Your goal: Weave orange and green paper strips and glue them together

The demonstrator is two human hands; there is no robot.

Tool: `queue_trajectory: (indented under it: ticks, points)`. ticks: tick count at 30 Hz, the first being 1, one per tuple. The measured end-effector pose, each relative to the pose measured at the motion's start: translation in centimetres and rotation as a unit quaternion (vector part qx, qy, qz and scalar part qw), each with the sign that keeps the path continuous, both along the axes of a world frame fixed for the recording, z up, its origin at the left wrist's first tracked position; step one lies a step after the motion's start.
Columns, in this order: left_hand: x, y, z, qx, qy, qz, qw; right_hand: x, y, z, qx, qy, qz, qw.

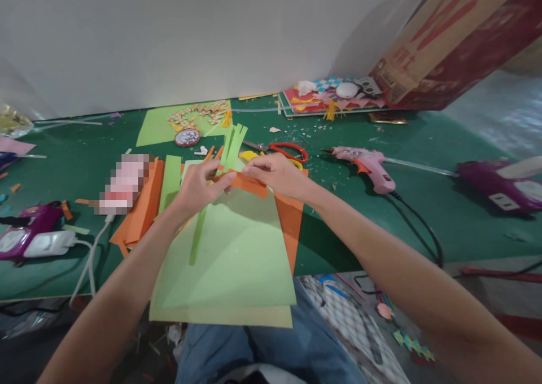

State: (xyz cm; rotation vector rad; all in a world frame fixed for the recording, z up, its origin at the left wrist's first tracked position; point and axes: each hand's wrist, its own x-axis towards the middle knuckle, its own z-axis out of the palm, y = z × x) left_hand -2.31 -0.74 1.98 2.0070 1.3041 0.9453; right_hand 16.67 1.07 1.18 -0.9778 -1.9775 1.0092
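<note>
My left hand (201,185) and my right hand (273,175) are close together above a light green paper sheet (237,248). Between them are interlaced paper strips, an orange strip (252,185) running sideways and several green strips (232,149) standing up from it. The fingers of my left hand pinch the woven part, and a loose green strip hangs below them. With thumb and fingertips, my right hand grips the orange strip. Just behind my hands lie scissors (292,149) with red and yellow handles.
A pink glue gun (366,164) with its cord lies to the right on the green table (339,237). Purple power strips (502,183) sit at both sides. Orange sheets (141,209) lie left of my hands. A paper bag (449,45) leans at back right, beside stacked coloured paper.
</note>
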Motion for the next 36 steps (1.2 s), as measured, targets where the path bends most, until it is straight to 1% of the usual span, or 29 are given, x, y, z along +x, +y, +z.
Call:
queue_trajectory:
  ticks: [4, 8, 12, 19, 22, 25, 28, 31, 36]
  points:
    - [0.0, -0.1, 0.02, -0.003, 0.0, -0.001, 1.0, 0.04, 0.01, -0.28, 0.009, 0.016, -0.026, 0.999]
    - [0.06, -0.17, 0.11, -0.004, 0.009, 0.01, 1.0, 0.1, 0.14, -0.1, -0.018, 0.06, -0.045, 0.997]
    - [0.15, -0.15, 0.22, 0.0, 0.012, 0.013, 1.0, 0.17, 0.16, 0.28, -0.029, 0.101, -0.081, 0.991]
    - [0.11, -0.08, -0.01, -0.004, 0.0, 0.01, 1.0, 0.3, -0.01, 0.34, -0.035, 0.106, -0.105, 0.988]
    - [0.12, -0.09, -0.02, 0.001, 0.003, 0.014, 1.0, 0.42, 0.13, 0.19, -0.022, 0.1, -0.091, 0.991]
    - [0.12, -0.1, 0.03, -0.003, -0.001, 0.008, 1.0, 0.46, 0.29, 0.03, -0.012, 0.087, -0.041, 0.995]
    - [0.12, -0.09, 0.02, -0.014, -0.014, 0.009, 1.0, 0.32, 0.27, -0.14, -0.011, 0.045, 0.0, 0.999]
    - [0.14, -0.07, -0.11, -0.011, -0.023, 0.009, 1.0, 0.1, 0.15, -0.31, -0.023, 0.01, 0.019, 1.0]
    - [0.04, -0.01, -0.45, -0.003, -0.021, 0.007, 1.0, -0.14, 0.14, -0.51, -0.019, 0.02, 0.034, 0.999]
